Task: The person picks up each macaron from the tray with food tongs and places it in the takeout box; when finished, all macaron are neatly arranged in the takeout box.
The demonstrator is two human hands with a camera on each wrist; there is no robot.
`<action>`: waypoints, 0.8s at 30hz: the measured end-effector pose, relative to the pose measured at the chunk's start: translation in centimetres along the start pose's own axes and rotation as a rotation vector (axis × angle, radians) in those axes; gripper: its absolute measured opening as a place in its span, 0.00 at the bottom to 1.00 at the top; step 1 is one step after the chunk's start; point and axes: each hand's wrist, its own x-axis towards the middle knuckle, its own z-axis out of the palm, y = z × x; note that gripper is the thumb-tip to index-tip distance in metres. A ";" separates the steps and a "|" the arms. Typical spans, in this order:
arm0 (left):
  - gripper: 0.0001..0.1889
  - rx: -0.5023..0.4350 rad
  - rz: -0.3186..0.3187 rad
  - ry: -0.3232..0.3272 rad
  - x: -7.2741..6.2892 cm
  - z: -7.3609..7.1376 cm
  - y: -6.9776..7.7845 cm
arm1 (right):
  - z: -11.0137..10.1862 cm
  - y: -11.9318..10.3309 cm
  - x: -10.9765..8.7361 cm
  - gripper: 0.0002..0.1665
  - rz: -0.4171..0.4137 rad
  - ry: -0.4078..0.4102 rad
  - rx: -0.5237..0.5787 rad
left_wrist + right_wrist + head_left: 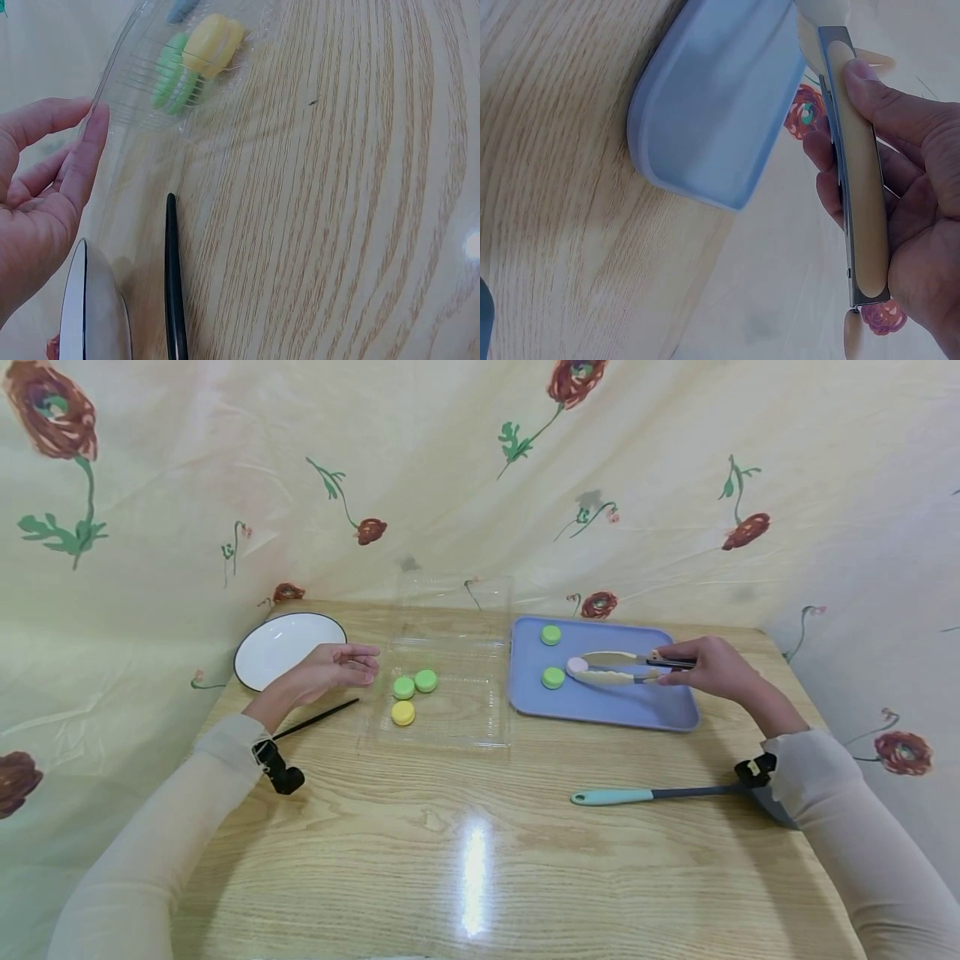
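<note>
My right hand (716,667) grips a pair of tongs (611,658), whose pale tips lie on either side of a light pink macaron (577,667) on the blue tray (622,712). Two green macarons (551,635) lie to the left of it on that tray. In the right wrist view, thumb and fingers wrap the tan-and-metal tongs handle (861,187). On the other side, my left hand (330,670) pinches the left edge of an open clear plastic box (457,727). Inside the box sit two green macarons (426,681) and a yellow macaron (402,713).
A white dark-rimmed plate (281,639) stands behind my left forearm. A thin black stick (318,719) lies in front of it. Below the tray is a turner (611,797) with a turquoise handle, its blade partly under my right sleeve. Patterned cloth (450,468) hangs behind the wooden table (375,843).
</note>
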 end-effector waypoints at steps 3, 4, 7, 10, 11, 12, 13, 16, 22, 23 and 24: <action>0.33 0.003 -0.002 0.000 0.0 0.0 -0.1 | 0.0 -0.1 -0.1 0.29 -0.008 0.006 -0.001; 0.33 0.005 -0.004 0.000 0.0 0.0 -0.1 | 0.0 -0.1 -0.1 0.29 -0.011 0.008 -0.003; 0.33 0.012 -0.006 0.000 0.0 0.0 -0.1 | 0.0 -0.1 -0.1 0.29 -0.020 0.015 -0.008; 0.33 0.015 -0.006 0.000 0.0 0.0 -0.1 | -0.1 -0.2 -0.1 0.29 -0.017 0.016 -0.007; 0.33 0.014 -0.005 0.000 0.0 0.0 0.0 | -0.1 -0.3 -0.2 0.29 -0.012 0.014 -0.003; 0.33 0.013 -0.004 0.000 0.0 0.0 0.0 | -0.1 -0.4 -0.2 0.30 -0.009 0.013 0.001; 0.33 0.013 -0.002 -0.001 0.0 0.0 0.0 | -0.2 -0.5 -0.2 0.30 -0.006 0.014 0.006; 0.33 0.010 0.002 0.000 -0.1 0.0 0.1 | -0.3 -0.8 -0.2 0.30 0.001 0.018 0.024; 0.33 0.011 0.003 0.000 -0.1 0.1 0.1 | -0.3 -1.0 -0.2 0.29 0.010 0.051 0.048; 0.33 0.010 0.003 0.001 -0.1 0.1 0.1 | -0.3 -1.1 -0.2 0.29 0.014 0.056 0.050; 0.33 0.010 0.003 0.000 -0.1 0.1 0.1 | -0.3 -1.2 -0.2 0.29 0.019 0.060 0.055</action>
